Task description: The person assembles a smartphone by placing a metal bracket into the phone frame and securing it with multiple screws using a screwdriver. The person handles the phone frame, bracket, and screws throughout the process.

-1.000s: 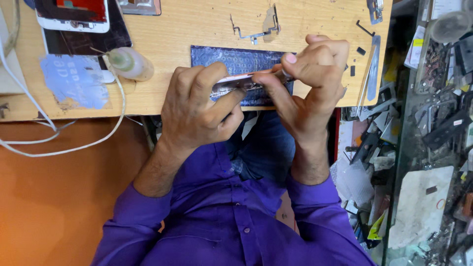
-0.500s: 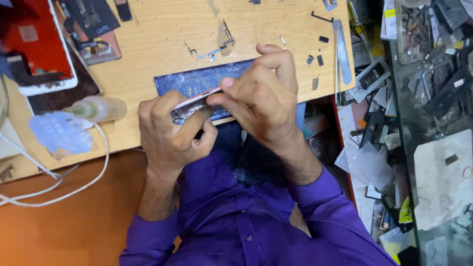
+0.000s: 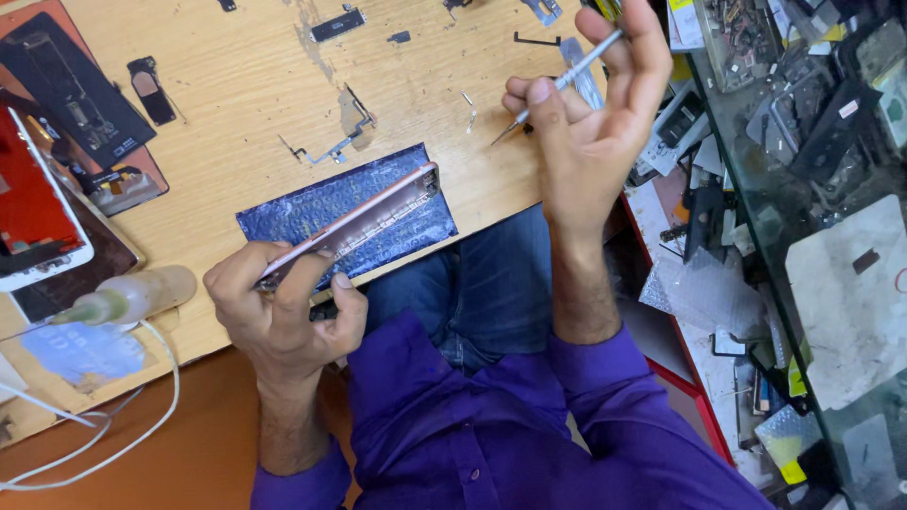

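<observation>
My left hand [image 3: 283,307] grips one end of a pink phone frame [image 3: 364,217], holding it on edge over a blue patterned mat [image 3: 326,203] on the wooden workbench [image 3: 236,104]. My right hand [image 3: 590,123] is raised to the right of the frame and apart from it, with a thin metal screwdriver [image 3: 567,77] pinched between thumb and fingers, its tip pointing down-left. Purple sleeves and blue jeans fill the lower part of the view.
A red-backed phone screen [image 3: 33,212] and dark phone panels [image 3: 71,104] lie at the left. A small clear squeeze bottle [image 3: 132,295] and white cable [image 3: 142,425] sit near the bench's front edge. Small metal brackets [image 3: 345,132] lie behind the mat. Cluttered parts shelves [image 3: 803,142] stand to the right.
My right hand has lifted away from the phone frame to the right, carrying the screwdriver. My left hand still holds the frame, now alone.
</observation>
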